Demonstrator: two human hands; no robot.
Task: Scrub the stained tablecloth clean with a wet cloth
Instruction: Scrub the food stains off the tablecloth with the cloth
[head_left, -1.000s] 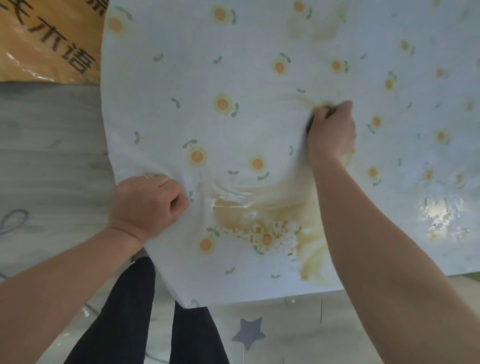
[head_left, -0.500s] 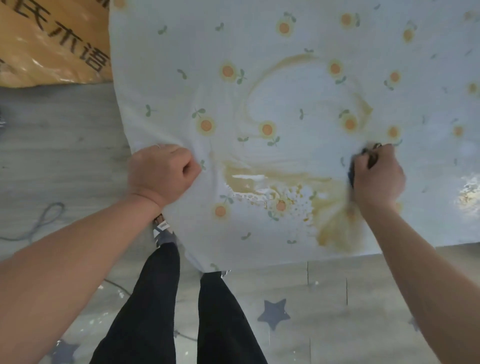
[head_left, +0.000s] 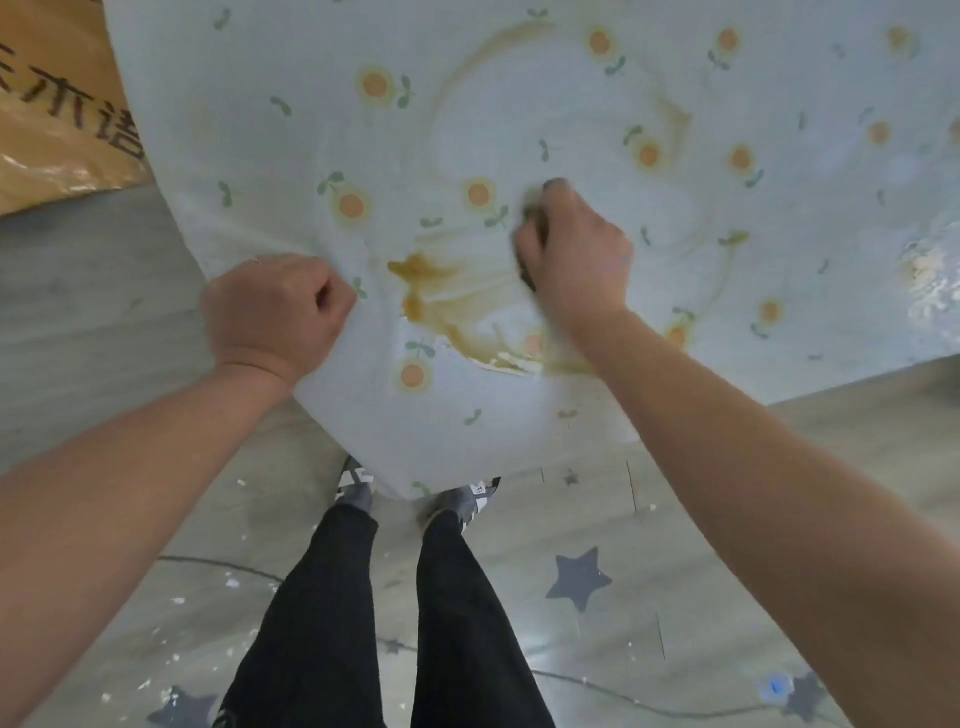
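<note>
Fingers of my left hand bunch the tablecloth taut; my right hand clenches the cloth. I'd press hard across the stain between both fingers.

Flat tablecloth free farther out, left hand and right hand flanking stain

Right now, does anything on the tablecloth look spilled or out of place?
Yes. A brown stain is smeared over the tablecloth between the left hand, gripping its edge, and the right hand, gripping a dark cloth.
</note>
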